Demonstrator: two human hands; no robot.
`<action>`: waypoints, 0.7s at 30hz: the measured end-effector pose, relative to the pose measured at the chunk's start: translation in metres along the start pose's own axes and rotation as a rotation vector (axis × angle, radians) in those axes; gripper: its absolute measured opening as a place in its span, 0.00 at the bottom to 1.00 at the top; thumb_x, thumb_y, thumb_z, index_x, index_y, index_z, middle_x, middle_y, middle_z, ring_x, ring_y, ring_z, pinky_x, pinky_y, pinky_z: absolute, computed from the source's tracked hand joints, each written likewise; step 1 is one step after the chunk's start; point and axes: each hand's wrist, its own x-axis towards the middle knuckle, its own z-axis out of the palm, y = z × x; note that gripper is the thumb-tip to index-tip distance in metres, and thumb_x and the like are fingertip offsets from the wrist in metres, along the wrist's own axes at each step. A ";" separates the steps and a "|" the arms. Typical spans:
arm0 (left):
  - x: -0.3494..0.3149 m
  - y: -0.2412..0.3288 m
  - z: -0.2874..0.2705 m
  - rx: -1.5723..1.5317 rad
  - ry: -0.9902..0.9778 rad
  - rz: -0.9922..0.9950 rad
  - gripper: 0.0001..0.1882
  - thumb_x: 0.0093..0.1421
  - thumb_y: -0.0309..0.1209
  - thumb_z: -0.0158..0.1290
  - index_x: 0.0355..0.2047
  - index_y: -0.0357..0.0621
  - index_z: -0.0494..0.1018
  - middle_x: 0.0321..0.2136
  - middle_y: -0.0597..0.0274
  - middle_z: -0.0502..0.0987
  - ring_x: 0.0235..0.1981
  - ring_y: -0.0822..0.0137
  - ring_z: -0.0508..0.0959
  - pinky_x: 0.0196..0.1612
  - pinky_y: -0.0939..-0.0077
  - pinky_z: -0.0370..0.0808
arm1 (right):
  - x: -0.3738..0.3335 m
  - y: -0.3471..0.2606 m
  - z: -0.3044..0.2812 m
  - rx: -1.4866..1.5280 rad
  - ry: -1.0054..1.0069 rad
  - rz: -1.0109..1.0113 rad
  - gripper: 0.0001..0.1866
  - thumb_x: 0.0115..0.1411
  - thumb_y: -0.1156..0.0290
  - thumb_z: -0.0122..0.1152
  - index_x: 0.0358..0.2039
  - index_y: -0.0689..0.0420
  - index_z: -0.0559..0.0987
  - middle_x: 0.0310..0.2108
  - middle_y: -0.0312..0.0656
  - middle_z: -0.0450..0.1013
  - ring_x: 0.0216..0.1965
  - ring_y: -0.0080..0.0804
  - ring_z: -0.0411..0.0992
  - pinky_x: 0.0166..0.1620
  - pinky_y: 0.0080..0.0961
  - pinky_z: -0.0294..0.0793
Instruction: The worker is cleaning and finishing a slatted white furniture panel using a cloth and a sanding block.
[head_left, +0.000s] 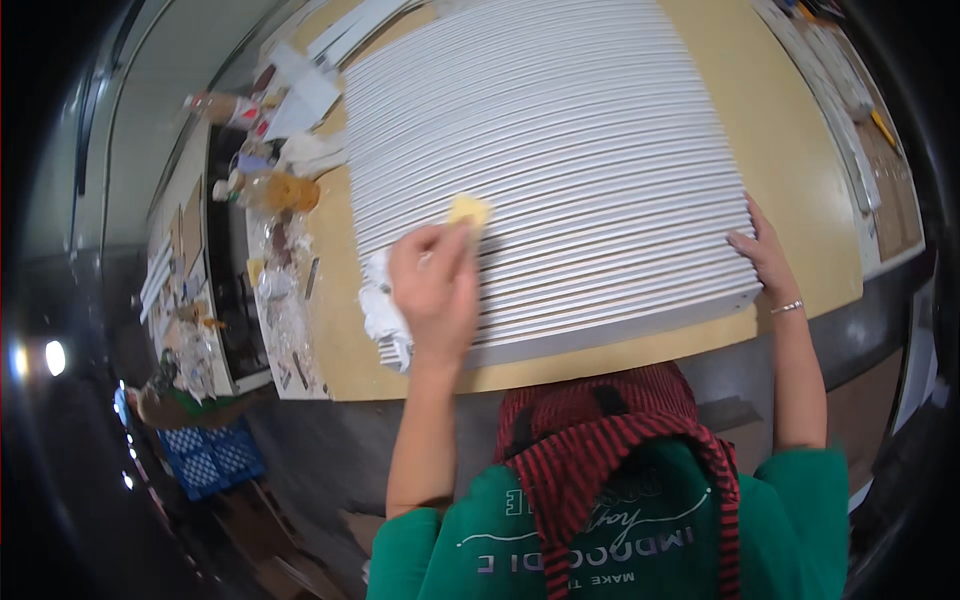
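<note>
Seemingly partway across ribbed panel (560,150) by near edge of bench (800,200), pinching yellow pad (469,209) in left grip (437,275); can't tell extent done or right grip (768,255) closure.

green short-sleeved shirt (800,505) | pale printed lettering (655,546) | red-and-black striped apron (655,392) | silvery right-wrist bracelet (787,307)

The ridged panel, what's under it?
A tan board sticks out around the panel. Whatever lies right beneath is covered, so I can't see it.
</note>
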 end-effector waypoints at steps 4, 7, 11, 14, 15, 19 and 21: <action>-0.059 -0.124 -0.095 0.253 0.242 -0.403 0.15 0.52 0.17 0.56 0.42 0.36 0.76 0.37 0.53 0.76 0.40 0.58 0.77 0.44 0.68 0.74 | -0.003 -0.011 -0.005 -0.042 -0.070 -0.018 0.45 0.53 0.67 0.67 0.67 0.67 0.56 0.63 0.49 0.62 0.62 0.35 0.62 0.63 0.27 0.59; -0.120 -0.208 -0.145 0.379 0.278 -0.532 0.14 0.53 0.20 0.57 0.42 0.35 0.75 0.38 0.51 0.76 0.40 0.54 0.77 0.46 0.67 0.74 | -0.004 -0.020 -0.007 -0.076 -0.014 0.042 0.45 0.54 0.66 0.67 0.67 0.67 0.57 0.56 0.44 0.68 0.52 0.28 0.67 0.56 0.23 0.66; -0.166 -0.272 -0.184 0.569 0.195 -0.733 0.15 0.54 0.24 0.58 0.43 0.36 0.75 0.41 0.50 0.76 0.44 0.52 0.75 0.51 0.64 0.71 | -0.014 -0.042 -0.002 -0.210 -0.004 0.226 0.40 0.57 0.67 0.64 0.67 0.66 0.59 0.47 0.36 0.71 0.39 0.19 0.68 0.44 0.18 0.69; -0.169 -0.313 -0.192 0.585 0.108 -0.717 0.19 0.55 0.26 0.59 0.48 0.36 0.74 0.47 0.47 0.75 0.50 0.50 0.73 0.55 0.63 0.69 | -0.016 -0.044 0.009 -0.263 0.050 0.226 0.38 0.60 0.67 0.61 0.67 0.65 0.59 0.51 0.39 0.71 0.45 0.23 0.70 0.48 0.19 0.69; -0.163 -0.319 -0.191 0.594 0.071 -0.616 0.22 0.55 0.26 0.59 0.51 0.37 0.73 0.51 0.46 0.73 0.54 0.49 0.72 0.56 0.62 0.68 | -0.016 -0.041 0.008 -0.285 0.086 0.208 0.38 0.60 0.66 0.61 0.67 0.64 0.59 0.56 0.42 0.68 0.50 0.26 0.68 0.53 0.21 0.67; -0.082 -0.198 -0.150 0.088 -0.149 -0.265 0.35 0.54 0.32 0.60 0.62 0.41 0.64 0.60 0.42 0.66 0.63 0.46 0.64 0.64 0.58 0.60 | -0.050 -0.021 -0.004 -0.231 0.123 0.071 0.44 0.56 0.62 0.66 0.69 0.61 0.56 0.68 0.46 0.56 0.64 0.33 0.61 0.63 0.26 0.59; -0.059 -0.138 -0.117 0.037 -0.347 -0.075 0.38 0.52 0.32 0.60 0.64 0.44 0.63 0.63 0.46 0.63 0.65 0.44 0.59 0.66 0.56 0.57 | -0.068 -0.007 -0.008 -0.190 0.142 -0.069 0.52 0.49 0.63 0.71 0.70 0.59 0.53 0.67 0.43 0.57 0.63 0.33 0.62 0.61 0.26 0.62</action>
